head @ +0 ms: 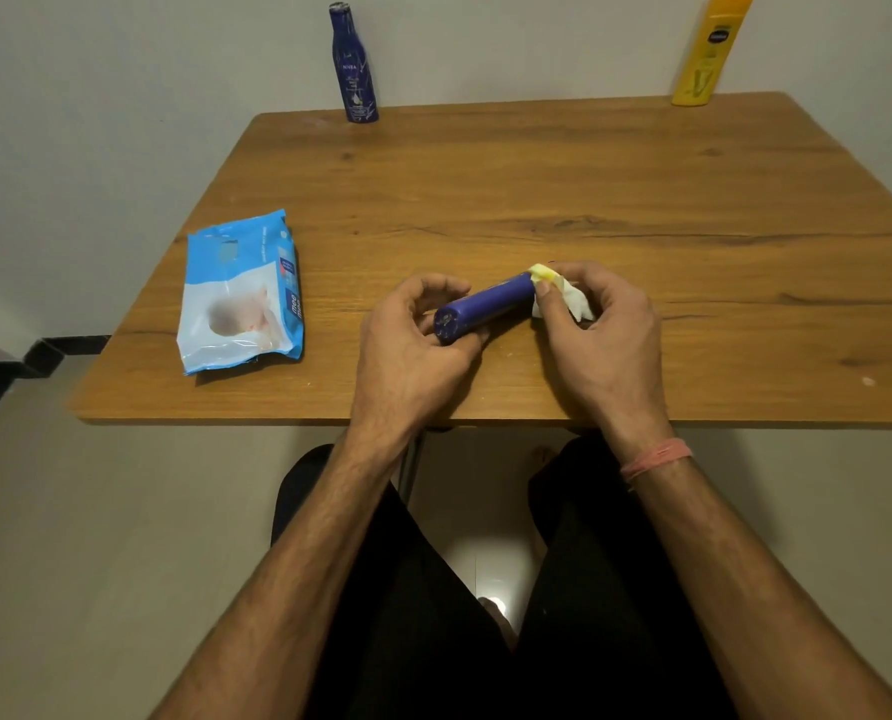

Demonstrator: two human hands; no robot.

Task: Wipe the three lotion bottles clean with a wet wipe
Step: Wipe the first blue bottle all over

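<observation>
Between the two hands, a purple bottle (485, 309) lies sideways above the table (537, 200). The left hand (412, 350) grips its base; the right hand (599, 335) pinches a wet wipe (571, 296) around its cap end. Beyond the hands stand a blue bottle (354, 65) and a yellow bottle (709, 52); the wipes pack (241, 293) lies left of the left hand.

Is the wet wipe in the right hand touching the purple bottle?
Touching. The head view shows the wet wipe, pinched by the right hand, pressed against the far end of the purple bottle.
</observation>
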